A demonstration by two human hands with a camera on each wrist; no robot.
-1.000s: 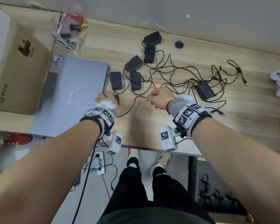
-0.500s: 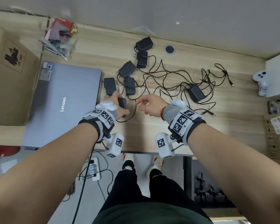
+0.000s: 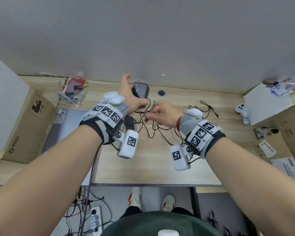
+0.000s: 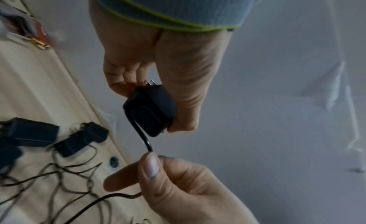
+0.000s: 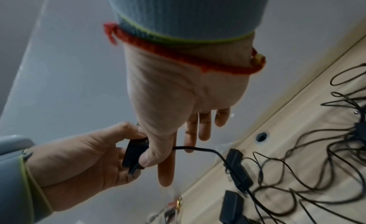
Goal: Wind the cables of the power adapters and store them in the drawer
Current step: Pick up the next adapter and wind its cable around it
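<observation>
A person stands at a wooden surface, both forearms raised over it; the right hand, at about 2 o'clock from the near edge's middle, pinches a thin black cable between thumb and forefinger, the other fingers held straight; the cable runs up from that pinch to a black power adapter lifted clear of the surface at 12 o'clock. The left hand has its grip clamped on that adapter, fingers and thumb on opposite sides, the plug prongs (just visible in the left wrist view) pointing into the palm. Beyond and below the hands, more adapters lie in a snarl of loose cables; a closed laptop sits at 9 o'clock, a cardboard box further left. No drawer can be seen. The step appears to be the start of winding the first adapter's cable; the next move likely calls for looping the lead around the adapter body while drawing slack free of the tangle.
</observation>
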